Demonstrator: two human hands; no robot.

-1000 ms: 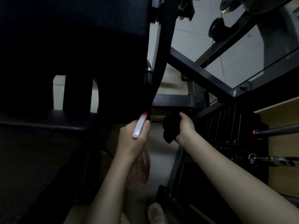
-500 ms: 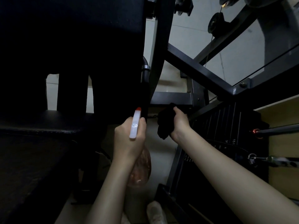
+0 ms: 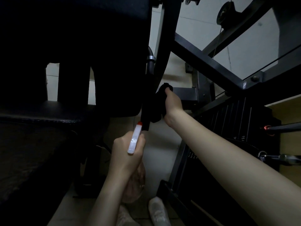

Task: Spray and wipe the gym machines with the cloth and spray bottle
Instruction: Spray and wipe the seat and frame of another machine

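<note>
My left hand grips a spray bottle with a white head and red nozzle tip; its clear body hangs below my hand. The nozzle points up at a black upright post of the gym machine. My right hand grips a dark cloth and presses it against that post, just below the large black back pad. The black seat pad lies at the left.
A weight stack with numbered plates stands at the right, crossed by dark frame bars. A pulley hangs at the top right. Two cable handles stick out at the right edge. My shoes show on the pale floor.
My right hand has moved the cloth up the post, from beside the nozzle to near the back pad's lower corner. My left hand with the bottle has barely shifted.
</note>
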